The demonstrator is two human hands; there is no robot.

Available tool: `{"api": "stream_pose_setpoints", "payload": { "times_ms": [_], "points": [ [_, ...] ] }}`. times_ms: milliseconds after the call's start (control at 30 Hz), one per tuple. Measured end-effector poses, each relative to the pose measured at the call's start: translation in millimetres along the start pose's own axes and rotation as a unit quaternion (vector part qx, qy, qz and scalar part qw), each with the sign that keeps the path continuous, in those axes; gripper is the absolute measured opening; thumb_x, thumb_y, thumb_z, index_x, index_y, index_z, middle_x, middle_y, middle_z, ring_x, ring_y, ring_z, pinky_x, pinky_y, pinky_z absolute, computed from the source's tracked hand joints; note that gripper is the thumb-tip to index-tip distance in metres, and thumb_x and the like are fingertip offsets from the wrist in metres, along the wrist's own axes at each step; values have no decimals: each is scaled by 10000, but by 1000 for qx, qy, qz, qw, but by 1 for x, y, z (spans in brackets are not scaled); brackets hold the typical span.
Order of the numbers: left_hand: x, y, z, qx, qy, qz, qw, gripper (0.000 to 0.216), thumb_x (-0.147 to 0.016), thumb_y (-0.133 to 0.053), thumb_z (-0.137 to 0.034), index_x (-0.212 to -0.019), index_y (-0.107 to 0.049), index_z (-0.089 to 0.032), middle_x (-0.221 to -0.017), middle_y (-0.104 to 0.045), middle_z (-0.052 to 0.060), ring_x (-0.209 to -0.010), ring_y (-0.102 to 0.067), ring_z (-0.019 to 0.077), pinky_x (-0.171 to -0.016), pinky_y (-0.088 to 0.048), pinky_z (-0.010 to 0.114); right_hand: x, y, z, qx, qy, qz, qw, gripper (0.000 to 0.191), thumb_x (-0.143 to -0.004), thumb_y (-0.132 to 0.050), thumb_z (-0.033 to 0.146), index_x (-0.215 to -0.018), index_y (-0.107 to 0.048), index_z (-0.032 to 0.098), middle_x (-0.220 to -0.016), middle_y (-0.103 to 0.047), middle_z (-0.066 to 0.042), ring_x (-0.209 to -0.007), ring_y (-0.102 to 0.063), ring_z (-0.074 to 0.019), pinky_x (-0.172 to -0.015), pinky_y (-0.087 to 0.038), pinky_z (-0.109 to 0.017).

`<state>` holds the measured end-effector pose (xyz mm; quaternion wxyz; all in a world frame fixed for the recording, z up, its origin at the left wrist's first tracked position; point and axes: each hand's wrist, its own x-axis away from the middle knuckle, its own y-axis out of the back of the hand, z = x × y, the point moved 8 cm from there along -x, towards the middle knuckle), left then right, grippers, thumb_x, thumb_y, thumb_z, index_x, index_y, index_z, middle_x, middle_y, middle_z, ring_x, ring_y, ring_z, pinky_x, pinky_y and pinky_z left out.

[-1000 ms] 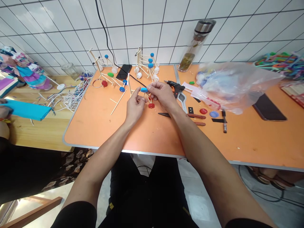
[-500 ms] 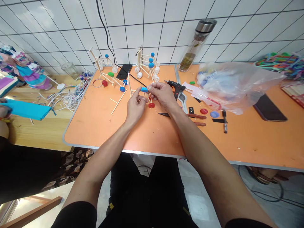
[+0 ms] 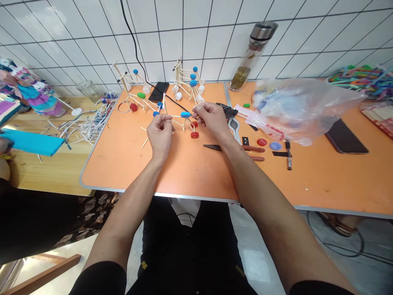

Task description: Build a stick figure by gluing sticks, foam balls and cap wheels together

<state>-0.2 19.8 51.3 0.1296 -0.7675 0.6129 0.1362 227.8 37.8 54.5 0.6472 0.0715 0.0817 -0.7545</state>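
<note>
A small model of thin wooden sticks stands between my hands, with a blue bottle cap (image 3: 185,114) on top and red bottle caps (image 3: 194,135) low on its right side. My left hand (image 3: 161,134) is closed in a pinch at the model's left end, on a wooden stick (image 3: 176,116). On the right of the blue cap, my right hand (image 3: 212,119) is closed too, its thumb and forefinger pressed together. What those fingertips hold, if anything, is too small to make out. Pliers (image 3: 215,147) lie beneath my right wrist.
Two stick-and-cap models (image 3: 141,95) (image 3: 184,82) stand at the back. A glue gun (image 3: 227,110), a clear plastic bag (image 3: 294,106), a glass bottle (image 3: 245,69) and phones (image 3: 346,137) are on the orange table (image 3: 184,176). At far left, someone's hand (image 3: 4,143) holds a blue piece (image 3: 33,141).
My left hand has shifted left, away from the blue cap, to the model's left end. My right hand has moved slightly off the cap, which now shows in full.
</note>
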Motion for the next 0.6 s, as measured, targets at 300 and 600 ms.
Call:
{"api": "stream_pose_setpoints", "payload": {
  "times_ms": [300,600],
  "points": [
    [-31,28,19,-26,-33,-55,998,166,-945,-814,-279,-1103,-813,-227,-946,-766,8,-863,-712,153,-865,-589,272,-3,4,6,111,129,4,985,256,-1068,-782,469,-1033,-870,232,-996,-850,-29,-919,-758,-197,-894,-609,-352],
    [-43,15,33,-44,-47,39,997,218,-917,-885,-278,-1124,-891,-210,-1084,-852,78,-939,-742,199,-936,-612,334,7,-8,19,175,222,51,958,187,-976,-858,330,-1125,-905,227,-1081,-859,-50,-953,-755,-219,-937,-590,-390]
  ]
}}
